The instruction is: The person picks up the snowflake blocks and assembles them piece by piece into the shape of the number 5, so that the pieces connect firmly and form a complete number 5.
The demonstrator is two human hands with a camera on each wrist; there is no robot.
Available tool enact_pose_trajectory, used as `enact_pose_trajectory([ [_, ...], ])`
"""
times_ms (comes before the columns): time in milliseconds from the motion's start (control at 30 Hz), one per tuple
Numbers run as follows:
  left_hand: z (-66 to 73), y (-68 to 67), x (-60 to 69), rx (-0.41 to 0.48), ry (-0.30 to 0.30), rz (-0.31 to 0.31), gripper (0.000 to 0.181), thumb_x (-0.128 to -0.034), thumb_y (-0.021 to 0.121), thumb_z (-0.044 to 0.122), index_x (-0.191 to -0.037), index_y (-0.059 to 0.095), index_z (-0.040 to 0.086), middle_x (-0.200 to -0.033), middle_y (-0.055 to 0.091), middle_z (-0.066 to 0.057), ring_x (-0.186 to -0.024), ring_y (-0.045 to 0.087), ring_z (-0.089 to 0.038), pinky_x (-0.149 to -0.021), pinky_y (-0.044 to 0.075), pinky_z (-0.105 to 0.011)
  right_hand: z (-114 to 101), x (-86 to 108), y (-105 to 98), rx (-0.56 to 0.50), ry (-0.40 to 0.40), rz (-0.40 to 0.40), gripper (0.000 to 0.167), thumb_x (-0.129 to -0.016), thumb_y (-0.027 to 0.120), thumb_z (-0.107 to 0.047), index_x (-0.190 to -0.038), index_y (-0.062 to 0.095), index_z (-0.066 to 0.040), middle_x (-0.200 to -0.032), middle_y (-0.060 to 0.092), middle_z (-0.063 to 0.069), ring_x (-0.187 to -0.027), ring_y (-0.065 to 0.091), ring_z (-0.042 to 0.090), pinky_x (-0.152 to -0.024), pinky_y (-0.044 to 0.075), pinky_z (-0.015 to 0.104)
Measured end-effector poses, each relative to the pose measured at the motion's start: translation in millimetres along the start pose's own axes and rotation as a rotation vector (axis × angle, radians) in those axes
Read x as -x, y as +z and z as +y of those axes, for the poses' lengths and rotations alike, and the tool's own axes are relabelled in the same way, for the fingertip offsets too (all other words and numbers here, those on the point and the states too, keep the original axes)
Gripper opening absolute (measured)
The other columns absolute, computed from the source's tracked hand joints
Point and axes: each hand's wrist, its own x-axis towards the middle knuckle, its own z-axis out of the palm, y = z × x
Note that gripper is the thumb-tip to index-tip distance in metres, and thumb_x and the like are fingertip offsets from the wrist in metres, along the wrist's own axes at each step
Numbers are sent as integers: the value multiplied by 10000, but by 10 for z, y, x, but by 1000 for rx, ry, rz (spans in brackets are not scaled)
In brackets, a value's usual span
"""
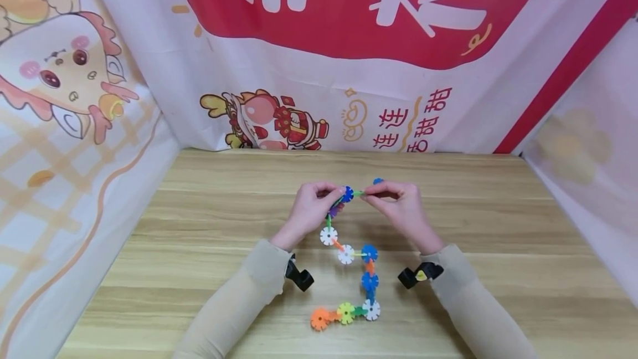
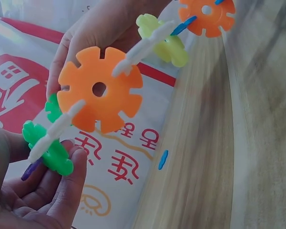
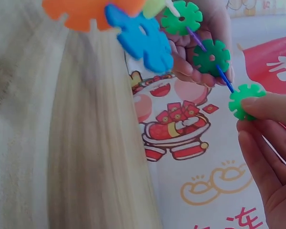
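A chain of slotted plastic snowflake discs, joined edge to edge, runs from the orange disc [image 1: 320, 319] near the front up to both hands. My left hand [image 1: 314, 204] holds the chain near its far end, around a green disc [image 2: 47, 148] and a dark blue disc [image 1: 348, 194]. With thumb and fingers my right hand [image 1: 402, 212] pinches a light green disc [image 3: 240, 106]. A blue disc seen edge-on [image 3: 225, 78] links it to a dark green disc [image 3: 211, 59]. The left fingers are partly hidden behind the discs.
A loose blue disc [image 1: 378, 180] lies on the wooden table [image 1: 199, 270] just beyond my right hand. Printed cloth [image 1: 309, 71] hangs behind the table and along its sides. Black wrist cameras [image 1: 300, 277] sit on both wrists above the tabletop.
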Motion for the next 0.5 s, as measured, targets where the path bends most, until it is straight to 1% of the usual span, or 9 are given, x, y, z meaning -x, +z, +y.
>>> enact_pose_trajectory([
  [100,2,8,-2,6,-10,-9,214,-1028,648,269,-1046,732,73,-926,729,-100,-812,708,-225,-710,601,-325,106,-4,-33,-4,-24,-17,99,-862,804,13,-952,800,-29,-952,758,61,-864,713,183,-779,601,297],
  [200,4,9,-8,21,-22,2,205,-1033,641,250,-1046,718,61,-923,723,-95,-808,712,-221,-716,605,-326,141,-6,-71,-26,-39,-11,101,-870,805,-10,-955,807,-65,-967,757,31,-895,710,173,-790,599,300],
  [267,9,7,-11,33,-19,12,192,-1033,641,229,-1042,713,50,-924,720,-97,-807,714,-228,-717,608,-333,145,-11,-87,-29,-47,-5,104,-875,806,-26,-958,810,-89,-970,756,17,-905,709,175,-792,600,308],
  [367,15,12,-13,30,-15,3,191,-1034,638,232,-1039,717,57,-920,721,-89,-812,711,-228,-716,606,-330,143,-19,-83,-10,-53,-14,104,-879,810,-51,-966,812,-107,-958,758,3,-886,712,174,-784,600,301],
  [500,6,38,-19,34,-8,-21,210,-1036,636,238,-1044,716,45,-935,724,-122,-812,708,-228,-728,606,-347,165,-8,-36,13,-49,-24,90,-875,814,-54,-956,812,-92,-929,762,0,-856,717,166,-781,603,313],
])
